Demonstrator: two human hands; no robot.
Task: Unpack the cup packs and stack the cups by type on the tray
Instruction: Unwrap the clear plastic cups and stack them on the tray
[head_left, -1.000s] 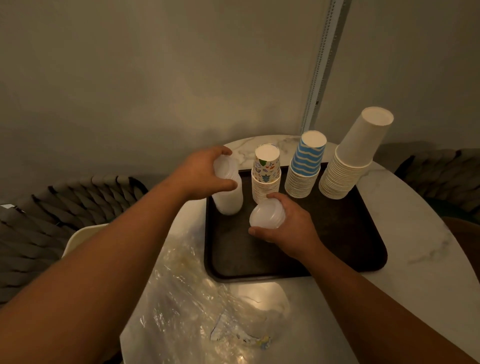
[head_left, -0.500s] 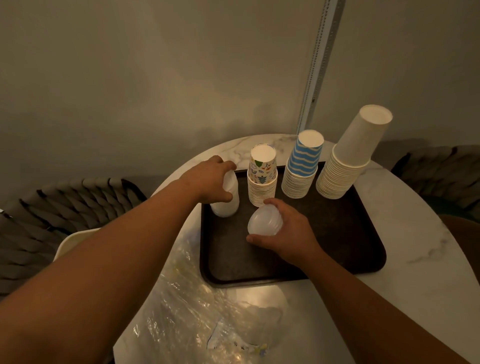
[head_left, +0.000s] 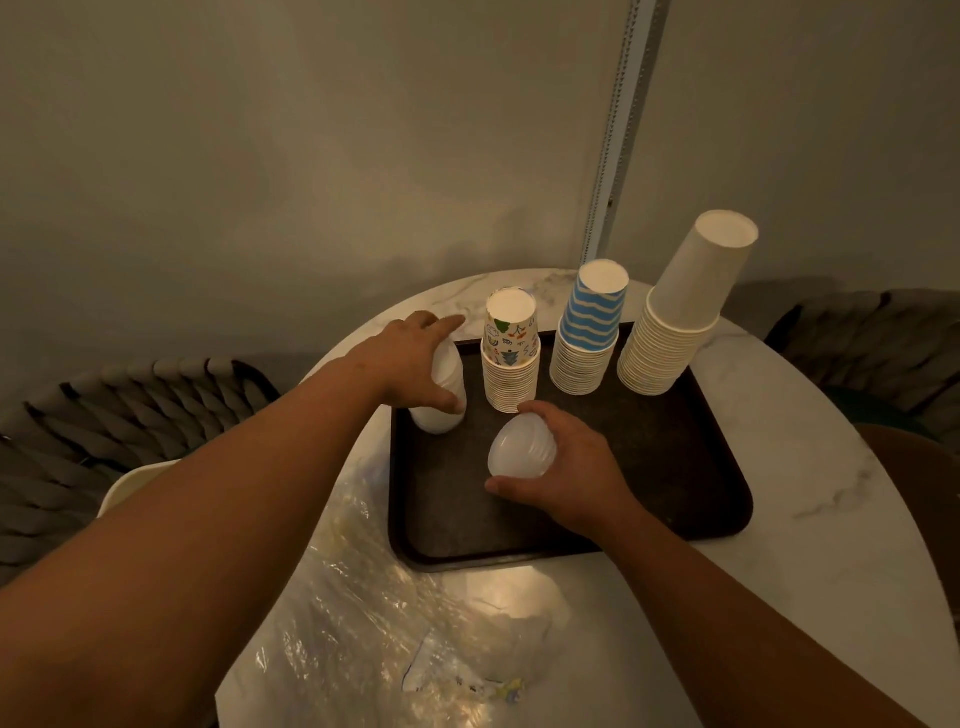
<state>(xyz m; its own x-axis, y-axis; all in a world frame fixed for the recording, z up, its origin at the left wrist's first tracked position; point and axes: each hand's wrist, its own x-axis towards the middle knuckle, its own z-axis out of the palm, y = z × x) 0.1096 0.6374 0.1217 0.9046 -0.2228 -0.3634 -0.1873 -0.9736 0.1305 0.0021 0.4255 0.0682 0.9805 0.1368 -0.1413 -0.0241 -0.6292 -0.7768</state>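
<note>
Translucent plastic cups fill both hands: left hand (head_left: 410, 358) grips a stack (head_left: 441, 395) (ten o'clock on the tray (head_left: 649, 467)), right hand (head_left: 566, 467) grips another stack (head_left: 519, 452).

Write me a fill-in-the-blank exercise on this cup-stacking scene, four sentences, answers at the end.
1. The paper cup stacks stand upside down on a dark ____.
2. The stack between the cartoon-print stack and the plain white paper stack has ____ and white wavy stripes.
3. The right hand holds translucent plastic cups in its grip, while the ____ hand grips a second translucent stack.
4. Crumpled clear ____ wrap lies on the marble table near the person.

Answers: tray; blue; left; plastic
</note>
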